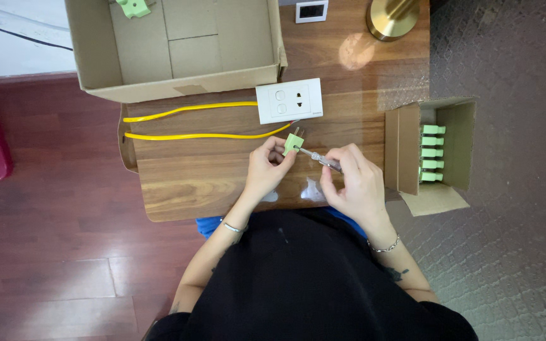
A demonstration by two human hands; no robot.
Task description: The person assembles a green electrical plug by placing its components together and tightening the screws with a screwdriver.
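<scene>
- The left hand [265, 169] pinches a small green plug [293, 143] above the wooden table [184, 183], prongs pointing up-right toward the white socket plate [289, 100].
- The right hand [355, 183] grips a screwdriver [321, 159], its shaft slanting up-left into the plug.
- A small open carton [434, 155] of green plugs lies right; a large open cardboard box [178, 44] sits behind.

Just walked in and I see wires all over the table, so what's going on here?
A person sits at a small wooden table. The left hand holds a small green plug, and the right hand puts a screwdriver to it. A yellow cable runs from the plug across the table, beside a white wall socket. An open box to the right holds more green plugs; a bigger cardboard box sits at the back.
</scene>
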